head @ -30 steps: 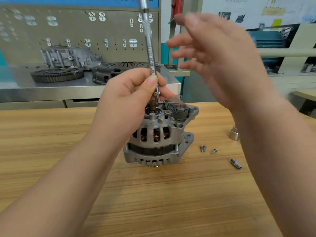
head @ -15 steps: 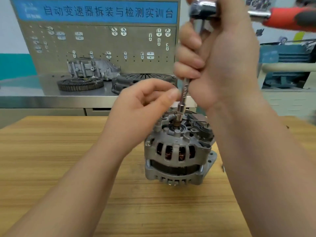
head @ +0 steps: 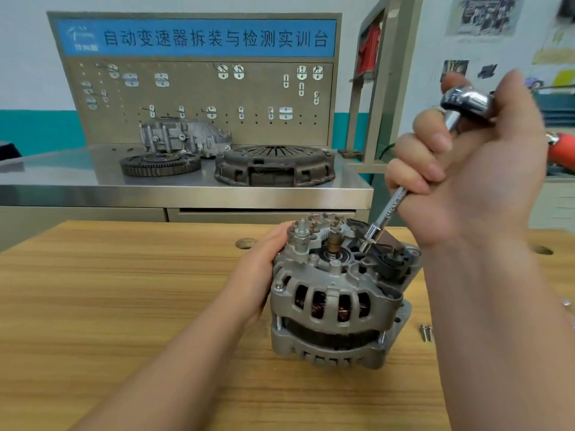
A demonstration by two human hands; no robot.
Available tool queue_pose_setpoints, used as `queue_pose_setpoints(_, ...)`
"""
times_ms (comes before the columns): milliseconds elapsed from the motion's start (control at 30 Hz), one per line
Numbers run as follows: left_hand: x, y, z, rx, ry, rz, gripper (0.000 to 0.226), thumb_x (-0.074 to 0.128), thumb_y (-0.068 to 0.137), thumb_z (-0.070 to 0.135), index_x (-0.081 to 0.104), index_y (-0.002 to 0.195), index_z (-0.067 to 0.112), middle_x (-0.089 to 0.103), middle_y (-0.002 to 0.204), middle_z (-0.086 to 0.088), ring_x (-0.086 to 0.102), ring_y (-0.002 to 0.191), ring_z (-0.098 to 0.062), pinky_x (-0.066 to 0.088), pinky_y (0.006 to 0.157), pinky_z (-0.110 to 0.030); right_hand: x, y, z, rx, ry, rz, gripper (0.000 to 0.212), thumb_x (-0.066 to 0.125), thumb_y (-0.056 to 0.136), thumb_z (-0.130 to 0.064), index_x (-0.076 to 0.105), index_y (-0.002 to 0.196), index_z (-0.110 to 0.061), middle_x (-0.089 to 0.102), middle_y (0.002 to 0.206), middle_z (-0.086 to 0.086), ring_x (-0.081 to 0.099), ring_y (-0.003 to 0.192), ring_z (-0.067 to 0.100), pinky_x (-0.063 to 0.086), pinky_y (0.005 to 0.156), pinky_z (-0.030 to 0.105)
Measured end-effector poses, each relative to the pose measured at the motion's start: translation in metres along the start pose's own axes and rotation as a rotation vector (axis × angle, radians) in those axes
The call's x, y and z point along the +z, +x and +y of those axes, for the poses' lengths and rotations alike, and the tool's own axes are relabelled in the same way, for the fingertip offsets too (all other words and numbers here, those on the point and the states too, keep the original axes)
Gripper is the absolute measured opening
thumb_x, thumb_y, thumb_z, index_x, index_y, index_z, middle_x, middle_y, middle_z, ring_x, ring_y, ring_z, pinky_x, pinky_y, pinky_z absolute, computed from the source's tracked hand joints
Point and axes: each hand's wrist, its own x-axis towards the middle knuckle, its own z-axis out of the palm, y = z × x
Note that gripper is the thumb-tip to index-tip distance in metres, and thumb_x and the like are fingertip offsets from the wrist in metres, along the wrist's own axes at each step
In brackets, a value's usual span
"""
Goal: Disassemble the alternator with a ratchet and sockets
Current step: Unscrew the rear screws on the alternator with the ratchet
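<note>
The grey alternator (head: pixel 336 306) stands upright on the wooden table (head: pixel 124 306), its rear end with studs and copper windings facing up. My left hand (head: pixel 264 269) grips its left side, fingers hidden behind the housing. My right hand (head: pixel 460 169) is wrapped round the chrome extension bar of the ratchet (head: pixel 466 102), whose red handle (head: pixel 560 147) sticks out to the right. The bar leans down to the left, and its socket (head: pixel 370 237) sits on the black part at the alternator's top right.
Loose screws (head: pixel 425 332) lie on the table right of the alternator, partly hidden by my right forearm. Behind the table, a steel bench (head: pixel 186 191) carries a ring gear (head: pixel 160 164), a clutch cover (head: pixel 275 166) and a gearbox housing (head: pixel 183 138) before a pegboard.
My right hand closed round the extension bar and swung the socket from the centre shaft to the alternator's top right. My left hand let go of the bar and now grips the alternator's side.
</note>
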Motion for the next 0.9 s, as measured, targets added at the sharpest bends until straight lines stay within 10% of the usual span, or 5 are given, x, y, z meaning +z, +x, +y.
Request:
queue_pose_setpoints(167, 0.004, -0.009, 0.005, 0.131, 0.365, 0.144, 0.036, 0.037, 0.102, 0.022, 0.068, 0.092, 0.035, 0.069, 0.093, 0.023, 0.062, 0.088, 0.009, 0.046, 0.076, -0.013, -0.003, 0.002, -0.002, 0.000, 0.012, -0.001, 0.043, 0.028, 0.102, -0.048, 0.053, 0.082, -0.019, 0.030, 0.051, -0.004, 0.016, 0.041, 0.009, 0.016, 0.037, 0.016)
queue_pose_setpoints(433, -0.019, -0.025, 0.054, -0.031, 0.888, 0.061, 0.034, 0.052, 0.092, 0.036, 0.051, 0.125, 0.043, 0.069, 0.076, 0.013, 0.066, 0.061, 0.003, 0.055, 0.076, -0.033, -0.004, 0.000, -0.016, -0.030, 0.017, 0.012, 0.044, 0.027, 0.102, -0.048, 0.053, 0.081, -0.019, 0.032, 0.050, -0.005, 0.018, 0.040, 0.008, 0.018, 0.037, 0.016)
queue_pose_setpoints(900, -0.008, -0.069, 0.109, -0.268, 1.478, -0.317, 0.074, 0.030, 0.057, 0.080, 0.047, 0.118, 0.041, 0.065, 0.104, 0.029, 0.059, 0.090, 0.005, 0.051, 0.085, -0.024, -0.004, 0.003, -0.019, -0.020, -0.006, -0.067, 0.046, 0.023, 0.100, -0.049, 0.052, 0.082, -0.019, 0.034, 0.048, -0.005, 0.021, 0.036, 0.007, 0.020, 0.035, 0.013)
